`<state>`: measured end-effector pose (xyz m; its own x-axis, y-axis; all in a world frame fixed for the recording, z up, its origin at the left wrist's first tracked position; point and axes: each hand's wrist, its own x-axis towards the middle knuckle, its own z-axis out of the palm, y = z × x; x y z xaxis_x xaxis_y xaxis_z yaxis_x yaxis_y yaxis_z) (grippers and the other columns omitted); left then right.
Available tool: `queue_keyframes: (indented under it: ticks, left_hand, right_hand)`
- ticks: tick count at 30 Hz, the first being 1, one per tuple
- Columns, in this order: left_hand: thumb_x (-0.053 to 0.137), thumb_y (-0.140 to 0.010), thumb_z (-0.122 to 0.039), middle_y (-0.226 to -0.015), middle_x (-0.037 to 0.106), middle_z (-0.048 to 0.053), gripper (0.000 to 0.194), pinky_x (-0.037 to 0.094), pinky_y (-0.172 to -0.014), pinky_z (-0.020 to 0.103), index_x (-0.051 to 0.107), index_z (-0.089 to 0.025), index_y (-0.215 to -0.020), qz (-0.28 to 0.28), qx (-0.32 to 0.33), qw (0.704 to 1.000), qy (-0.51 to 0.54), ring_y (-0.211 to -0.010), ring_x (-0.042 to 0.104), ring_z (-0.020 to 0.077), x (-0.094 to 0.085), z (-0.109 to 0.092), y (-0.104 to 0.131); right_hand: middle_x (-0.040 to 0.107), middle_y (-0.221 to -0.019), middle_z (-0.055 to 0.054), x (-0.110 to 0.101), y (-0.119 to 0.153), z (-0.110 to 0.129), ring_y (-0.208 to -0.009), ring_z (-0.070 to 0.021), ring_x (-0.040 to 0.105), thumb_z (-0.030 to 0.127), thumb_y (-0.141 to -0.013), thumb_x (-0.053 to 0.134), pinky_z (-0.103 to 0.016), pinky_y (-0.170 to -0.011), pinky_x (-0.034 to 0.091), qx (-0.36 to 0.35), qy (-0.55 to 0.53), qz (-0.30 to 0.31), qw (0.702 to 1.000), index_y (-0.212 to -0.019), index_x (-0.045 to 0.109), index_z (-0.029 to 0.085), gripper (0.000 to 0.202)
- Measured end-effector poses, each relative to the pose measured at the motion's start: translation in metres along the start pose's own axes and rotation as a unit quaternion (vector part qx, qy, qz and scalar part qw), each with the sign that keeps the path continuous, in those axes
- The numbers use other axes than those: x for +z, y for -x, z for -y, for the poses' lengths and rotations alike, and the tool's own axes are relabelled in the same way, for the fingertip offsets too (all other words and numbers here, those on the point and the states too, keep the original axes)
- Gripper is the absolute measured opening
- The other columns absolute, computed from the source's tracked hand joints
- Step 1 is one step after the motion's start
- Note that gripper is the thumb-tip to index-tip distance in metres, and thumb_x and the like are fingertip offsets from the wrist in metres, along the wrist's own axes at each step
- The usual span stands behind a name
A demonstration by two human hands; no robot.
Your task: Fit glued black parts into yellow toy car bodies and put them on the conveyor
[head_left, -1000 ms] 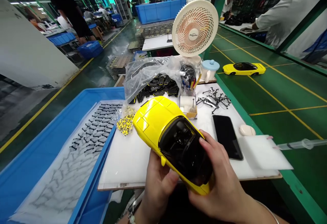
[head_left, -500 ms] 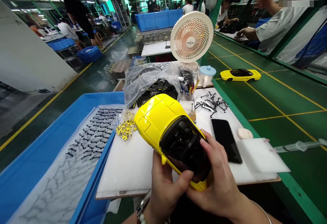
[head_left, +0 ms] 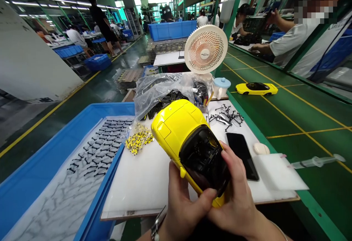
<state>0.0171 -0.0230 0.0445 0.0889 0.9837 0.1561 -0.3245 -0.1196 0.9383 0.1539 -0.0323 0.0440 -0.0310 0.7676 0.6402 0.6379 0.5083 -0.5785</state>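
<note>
A yellow model car (head_left: 178, 120) with a black cabin is held tilted above the white work board (head_left: 137, 186), its front pointing up and to the left. My left hand (head_left: 184, 204) grips its lower left side, the thumb lying across the rear. Around the right side and rear of the car my right hand (head_left: 238, 189) is closed, fingertips by the roof edge. Beyond the car lies a plastic bag (head_left: 154, 87) with black parts. A bag of small yellow and black pieces (head_left: 137, 140) rests on the board to the left.
A blue tray (head_left: 82, 120) with rows of black parts (head_left: 110, 134) stands left. On the right are black parts (head_left: 227, 118), a phone (head_left: 242, 156), a white block (head_left: 283, 171) and a syringe (head_left: 316, 162). Behind are a fan (head_left: 206, 48), a lidded cup (head_left: 221, 87) and another yellow car (head_left: 257, 88).
The car and both hands have shifted slightly right in the view, with the grip much the same. The surroundings sit a little lower, and the standing person at the back left appears farther right.
</note>
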Motion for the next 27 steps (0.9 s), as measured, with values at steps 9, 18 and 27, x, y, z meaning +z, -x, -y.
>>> queue_keyframes:
  ticks: [9, 18, 27]
  left_hand:
    - [0.074, -0.078, -0.039, -0.118, 0.062, 0.006, 0.054, 0.049, -0.095, 0.033, 0.05, -0.023, -0.123, -0.066, 0.024, 0.996, -0.055, -0.111, 0.06, 0.0238, 0.008, -0.015, -0.017]
    - [0.074, -0.076, -0.034, -0.13, 0.055, 0.01, 0.067, 0.048, -0.101, 0.041, 0.041, -0.026, -0.133, 0.15, 0.055, 0.979, -0.127, -0.122, 0.055, 0.0291, 0.023, -0.001, 0.011]
    - [0.069, -0.08, -0.03, -0.127, 0.057, 0.009, 0.041, 0.051, -0.1, 0.042, 0.058, -0.032, -0.12, 0.273, 0.21, 0.899, -0.27, -0.123, 0.056, 0.031, 0.003, -0.022, 0.021]
  right_hand:
    - [0.029, -0.151, -0.017, -0.003, 0.003, 0.0, -0.136, -0.0392, 0.035, 0.014, -0.065, 0.064, -0.063, -0.107, 0.036, -0.017, 0.037, -0.026, 0.999, -0.151, 0.02, 0.019, 0.097]
    - [0.034, -0.15, -0.016, -0.043, 0.023, 0.007, -0.137, -0.037, 0.039, 0.025, -0.061, 0.074, -0.053, -0.107, 0.044, 0.11, -0.123, -0.081, 0.983, -0.15, 0.016, 0.022, 0.107]
    - [0.062, -0.123, -0.014, -0.247, 0.125, -0.069, -0.097, -0.036, 0.067, 0.054, -0.066, 0.075, -0.044, -0.074, 0.059, 0.492, 0.035, -0.322, 0.808, -0.149, 0.018, 0.029, 0.103]
